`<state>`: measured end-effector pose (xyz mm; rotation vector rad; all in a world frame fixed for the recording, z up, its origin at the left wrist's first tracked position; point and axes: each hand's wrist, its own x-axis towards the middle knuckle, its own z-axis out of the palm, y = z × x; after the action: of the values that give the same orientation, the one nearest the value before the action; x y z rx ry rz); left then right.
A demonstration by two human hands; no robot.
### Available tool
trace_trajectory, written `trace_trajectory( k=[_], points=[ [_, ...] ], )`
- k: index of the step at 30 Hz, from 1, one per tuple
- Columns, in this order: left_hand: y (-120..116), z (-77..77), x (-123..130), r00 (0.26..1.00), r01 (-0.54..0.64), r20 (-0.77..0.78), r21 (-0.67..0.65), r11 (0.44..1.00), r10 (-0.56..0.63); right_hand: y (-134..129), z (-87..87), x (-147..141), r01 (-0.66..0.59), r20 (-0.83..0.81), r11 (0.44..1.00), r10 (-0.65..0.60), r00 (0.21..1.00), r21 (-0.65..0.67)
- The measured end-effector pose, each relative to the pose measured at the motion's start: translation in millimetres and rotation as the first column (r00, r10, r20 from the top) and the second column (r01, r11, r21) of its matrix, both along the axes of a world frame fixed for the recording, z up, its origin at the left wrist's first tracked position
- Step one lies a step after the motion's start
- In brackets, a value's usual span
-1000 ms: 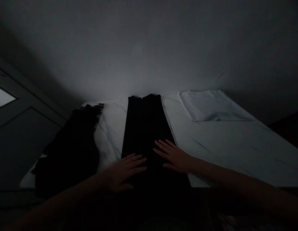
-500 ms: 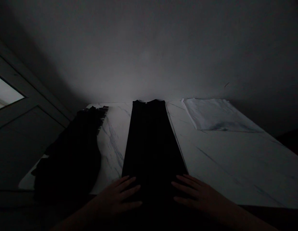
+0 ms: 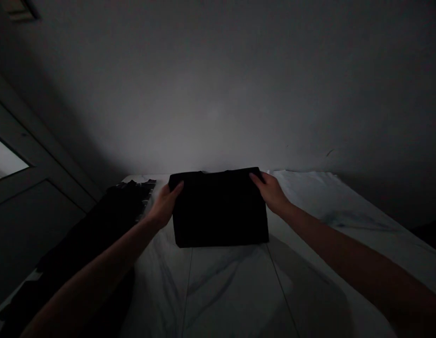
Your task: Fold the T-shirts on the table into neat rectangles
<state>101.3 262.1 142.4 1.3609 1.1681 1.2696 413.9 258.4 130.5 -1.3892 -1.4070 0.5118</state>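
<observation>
A black shirt (image 3: 220,209), folded into a wide rectangle, is raised in front of me over the far part of the marble-patterned table (image 3: 218,291). My left hand (image 3: 166,202) grips its upper left corner, thumb on the near face. At the upper right corner my right hand (image 3: 272,190) pinches it the same way. The fingers behind the cloth are hidden. Its lower edge hangs close to the tabletop; I cannot tell whether it touches.
Dark clothes (image 3: 87,230) lie heaped on the left side, partly behind my left forearm. A folded white cloth (image 3: 309,192) lies at the back right. Behind the table rises a grey wall (image 3: 218,84), with a door (image 3: 34,183) to the left. The light is dim.
Both hands went from lying flat on the long black shirt to gripping its corners farther away. The near part is folded up and over, baring the tabletop. The view has tilted up slightly.
</observation>
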Motion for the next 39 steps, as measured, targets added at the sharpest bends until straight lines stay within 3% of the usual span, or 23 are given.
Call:
trace_trajectory(
  k=[1,3,5,7,11,15,17,21,23,26,30,35,39],
  points=[
    [33,3.3,11,1.000,-0.004,-0.019,0.022,1.000,0.004,33,-0.2,-2,0.042,0.031,0.999,-0.043,0.999,0.008],
    [95,-1.1,31,0.983,-0.082,-0.166,0.019,0.996,0.084,89,-7.8,-6,0.163,0.198,0.981,-0.140,0.970,-0.103],
    [144,-17.0,45,0.928,-0.182,-0.330,-0.004,0.983,0.171,131,-22.1,-10,0.275,0.347,0.938,-0.191,0.918,-0.211],
    [178,-38.9,56,0.878,-0.244,-0.431,-0.028,0.969,0.209,157,-39.3,-11,0.335,0.409,0.906,-0.210,0.888,-0.261],
    [210,-79.7,64,0.798,-0.292,-0.560,-0.035,0.956,0.223,181,-71.0,-8,0.417,0.464,0.855,-0.247,0.851,-0.309],
    [217,-103.1,60,0.718,-0.314,-0.652,0.011,0.949,0.245,186,-91.7,-4,0.485,0.513,0.807,-0.274,0.814,-0.337],
    [215,-109.3,60,0.631,-0.312,-0.733,0.060,0.948,0.255,185,-98.4,-5,0.517,0.552,0.786,-0.279,0.786,-0.339],
    [207,-110.2,65,0.334,-0.259,-0.888,0.237,0.936,0.318,181,-100.0,-13,0.593,0.644,0.759,-0.316,0.696,-0.269],
    [201,-105.0,66,0.276,-0.278,-0.907,0.242,0.930,0.318,175,-94.0,-15,0.626,0.658,0.729,-0.330,0.677,-0.277],
    [185,-94.6,60,0.337,-0.285,-0.916,0.122,0.951,0.219,156,-82.3,-12,0.601,0.659,0.715,-0.263,0.705,-0.357],
    [144,-87.1,46,0.464,-0.215,-0.882,-0.026,0.976,0.079,105,-75.1,-6,0.477,0.677,0.741,-0.042,0.735,-0.472],
    [72,-89.6,36,0.552,-0.066,-0.834,-0.054,0.996,-0.008,30,-78.2,-7,0.391,0.714,0.793,0.078,0.695,-0.467],
    [-2,-95.6,22,0.631,0.087,-0.765,-0.098,0.991,-0.131,-39,-84.2,4,0.321,0.689,0.809,0.137,0.712,-0.492]
  ],
)
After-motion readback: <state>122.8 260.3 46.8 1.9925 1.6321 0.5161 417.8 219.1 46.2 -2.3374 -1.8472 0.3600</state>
